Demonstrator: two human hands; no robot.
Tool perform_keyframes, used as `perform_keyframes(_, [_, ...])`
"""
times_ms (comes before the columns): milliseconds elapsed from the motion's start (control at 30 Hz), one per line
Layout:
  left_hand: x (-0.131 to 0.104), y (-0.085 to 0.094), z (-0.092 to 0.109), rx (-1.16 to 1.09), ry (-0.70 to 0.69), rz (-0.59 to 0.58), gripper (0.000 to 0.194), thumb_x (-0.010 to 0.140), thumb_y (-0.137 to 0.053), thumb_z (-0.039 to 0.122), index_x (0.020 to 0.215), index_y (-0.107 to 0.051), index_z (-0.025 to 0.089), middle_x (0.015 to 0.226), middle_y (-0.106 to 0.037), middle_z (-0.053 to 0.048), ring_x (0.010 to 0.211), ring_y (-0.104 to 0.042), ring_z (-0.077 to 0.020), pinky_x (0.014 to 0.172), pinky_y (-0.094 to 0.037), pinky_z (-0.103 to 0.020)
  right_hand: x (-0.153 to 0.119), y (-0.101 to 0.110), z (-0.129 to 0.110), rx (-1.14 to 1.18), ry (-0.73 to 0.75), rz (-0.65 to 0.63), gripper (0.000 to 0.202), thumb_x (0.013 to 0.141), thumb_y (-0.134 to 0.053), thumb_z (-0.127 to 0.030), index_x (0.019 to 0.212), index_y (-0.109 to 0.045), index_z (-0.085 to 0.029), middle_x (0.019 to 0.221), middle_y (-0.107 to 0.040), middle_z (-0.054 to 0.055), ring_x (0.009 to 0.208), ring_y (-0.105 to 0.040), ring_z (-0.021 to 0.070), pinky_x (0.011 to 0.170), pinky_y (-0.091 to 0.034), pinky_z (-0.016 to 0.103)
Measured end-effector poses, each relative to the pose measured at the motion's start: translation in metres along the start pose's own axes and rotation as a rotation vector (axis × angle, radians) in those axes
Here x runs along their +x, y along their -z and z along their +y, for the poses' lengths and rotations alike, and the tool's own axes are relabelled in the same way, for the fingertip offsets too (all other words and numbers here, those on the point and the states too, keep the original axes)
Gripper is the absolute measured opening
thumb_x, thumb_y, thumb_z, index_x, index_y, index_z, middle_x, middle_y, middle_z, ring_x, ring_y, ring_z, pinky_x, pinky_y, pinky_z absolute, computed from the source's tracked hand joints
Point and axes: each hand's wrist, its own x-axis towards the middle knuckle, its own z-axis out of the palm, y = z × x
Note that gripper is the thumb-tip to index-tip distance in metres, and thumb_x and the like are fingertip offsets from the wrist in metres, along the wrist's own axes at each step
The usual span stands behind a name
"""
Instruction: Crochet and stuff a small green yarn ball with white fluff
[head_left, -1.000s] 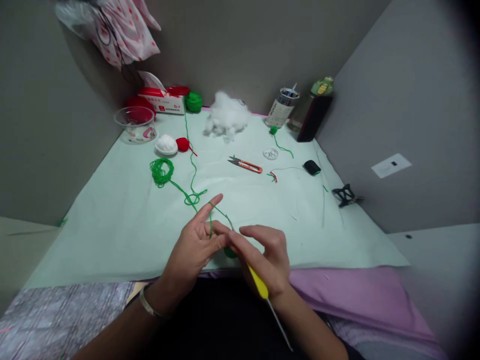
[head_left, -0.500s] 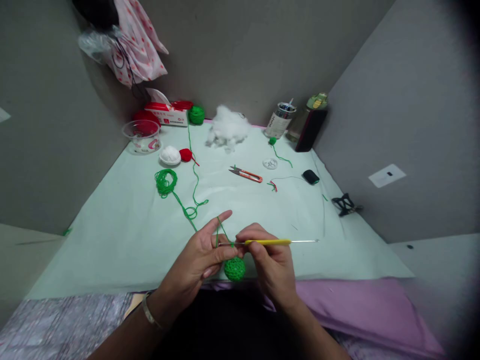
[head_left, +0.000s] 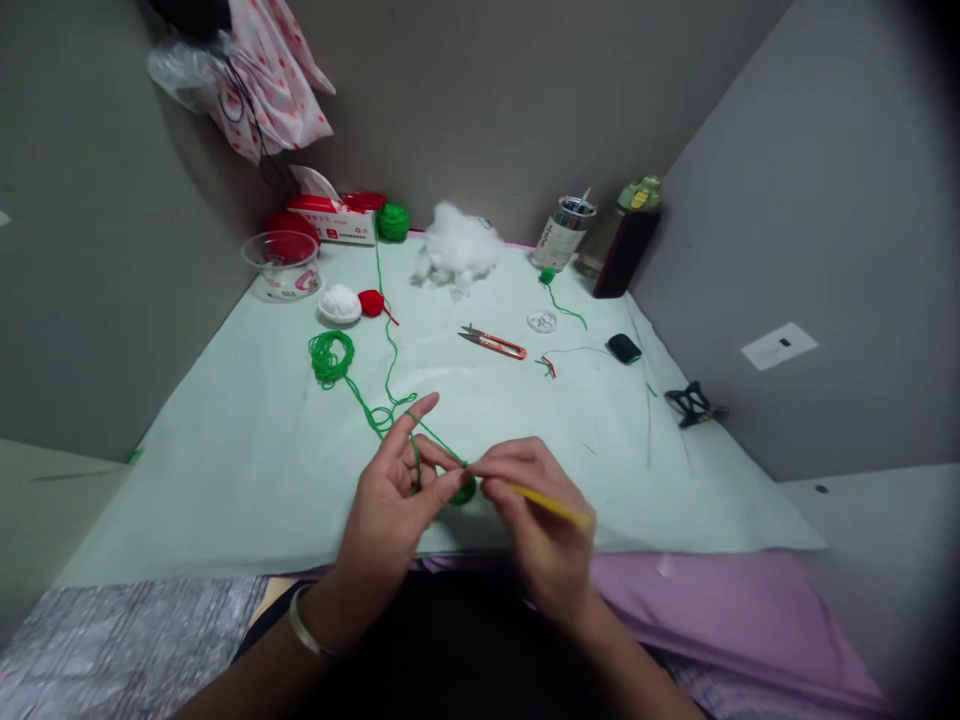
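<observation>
Between thumb and fingers, my left hand (head_left: 394, 500) pinches a small green crochet piece (head_left: 466, 492), mostly hidden behind the fingers. Green yarn (head_left: 442, 442) runs over its raised index finger and down to the piece. My right hand (head_left: 544, 520) is closed round the yellow handle of a crochet hook (head_left: 551, 503), its fingertips meeting the left ones at the stitches. The hook's tip is hidden there. A loose coil of green yarn (head_left: 330, 358) lies beyond my left hand, its strand leading towards that hand.
Thread snips (head_left: 493, 343) lie mid-table, with white stuffing (head_left: 457, 245) behind. At left are a plastic tub (head_left: 282, 268), a white ball (head_left: 340, 303), a red ball (head_left: 370, 303) and a tissue box (head_left: 341, 222). A can (head_left: 562, 236), bottle (head_left: 616, 235) and black claw clip (head_left: 694, 404) stand right.
The crochet piece has moved up and turned partly behind my left fingers. The hook has swung from level to slanting down to the right. My left index finger has shifted up and left.
</observation>
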Motion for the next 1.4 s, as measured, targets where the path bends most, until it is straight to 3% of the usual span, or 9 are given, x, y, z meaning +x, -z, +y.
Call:
perform_keyframes(67, [-0.002,-0.003,-0.003,-0.013,0.001,0.006,0.087,0.077,-0.086,0.017,0.154,-0.046,0.021,0.075,-0.062,0.005,0.060,-0.052,-0.0065,0.053,-0.041,-0.015,-0.006,-0.003,0.002,-0.251,0.209,0.005,0.030,0.093,-0.069,-0.012,0.116,-0.079,-0.030,0.106,-0.072,0.009,0.092,-0.070,0.0218,0.077,-0.060,0.036])
perform_keyframes(133, [-0.002,-0.002,0.000,-0.070,0.087,-0.052,0.087,0.075,-0.087,0.018,0.153,-0.048,0.019,0.074,-0.059,0.007,0.049,-0.043,-0.0027,0.045,-0.032,-0.015,-0.006,-0.001,0.001,-0.272,0.263,0.007,0.035,0.093,-0.068,-0.009,0.119,-0.078,-0.031,0.107,-0.073,0.008,0.095,-0.069,0.0223,0.078,-0.059,0.036])
perform_keyframes(200, [0.000,0.003,0.006,-0.127,0.170,-0.094,0.081,0.074,-0.089,0.020,0.147,-0.054,0.016,0.074,-0.057,0.007,0.044,-0.032,0.0007,0.041,-0.022,-0.015,-0.001,0.006,-0.002,-0.091,0.158,0.067,0.029,0.097,-0.063,-0.011,0.111,-0.079,-0.029,0.097,-0.071,0.006,0.088,-0.066,0.0199,0.074,-0.056,0.034])
perform_keyframes(300, [0.003,0.011,0.015,-0.173,0.174,-0.074,0.072,0.076,-0.089,0.023,0.141,-0.059,0.014,0.077,-0.055,0.006,0.046,-0.028,0.0021,0.042,-0.019,-0.015,0.013,0.016,-0.010,0.314,-0.029,0.246,0.024,0.102,-0.057,-0.021,0.093,-0.079,-0.025,0.080,-0.062,0.003,0.070,-0.057,0.0151,0.062,-0.048,0.030])
perform_keyframes(400, [0.002,0.013,0.016,-0.156,0.135,-0.066,0.066,0.077,-0.089,0.022,0.137,-0.062,0.018,0.078,-0.057,0.005,0.049,-0.035,0.0002,0.044,-0.021,-0.015,0.018,0.018,-0.014,0.462,-0.113,0.150,0.021,0.101,-0.062,-0.026,0.090,-0.079,-0.023,0.078,-0.061,0.002,0.066,-0.056,0.0137,0.060,-0.045,0.029])
perform_keyframes(567, [0.000,0.005,0.013,-0.131,0.119,-0.079,0.032,0.075,-0.090,0.025,0.100,-0.072,0.016,0.069,-0.058,0.005,0.049,-0.037,-0.0009,0.046,-0.022,-0.017,0.007,0.008,-0.013,0.199,-0.006,0.037,0.020,0.100,-0.062,-0.017,0.100,-0.080,-0.024,0.087,-0.068,0.003,0.082,-0.062,0.0164,0.070,-0.048,0.033])
perform_keyframes(667, [0.001,0.004,0.012,-0.132,0.120,-0.066,0.026,0.074,-0.090,0.026,0.088,-0.071,0.016,0.060,-0.052,0.007,0.047,-0.034,-0.0013,0.046,-0.020,-0.018,0.004,0.007,-0.012,0.162,0.012,0.038,0.021,0.101,-0.061,-0.016,0.102,-0.080,-0.025,0.088,-0.069,0.002,0.083,-0.062,0.0163,0.071,-0.048,0.033])
perform_keyframes(1400, [-0.002,0.003,0.013,-0.028,0.084,-0.028,0.023,0.074,-0.090,0.029,0.079,-0.071,0.016,0.054,-0.044,0.010,0.046,-0.034,-0.0023,0.045,-0.023,-0.016,0.006,0.008,-0.018,0.080,0.046,-0.011,0.021,0.101,-0.061,-0.014,0.106,-0.078,-0.025,0.090,-0.068,0.001,0.086,-0.063,0.0149,0.074,-0.050,0.032])
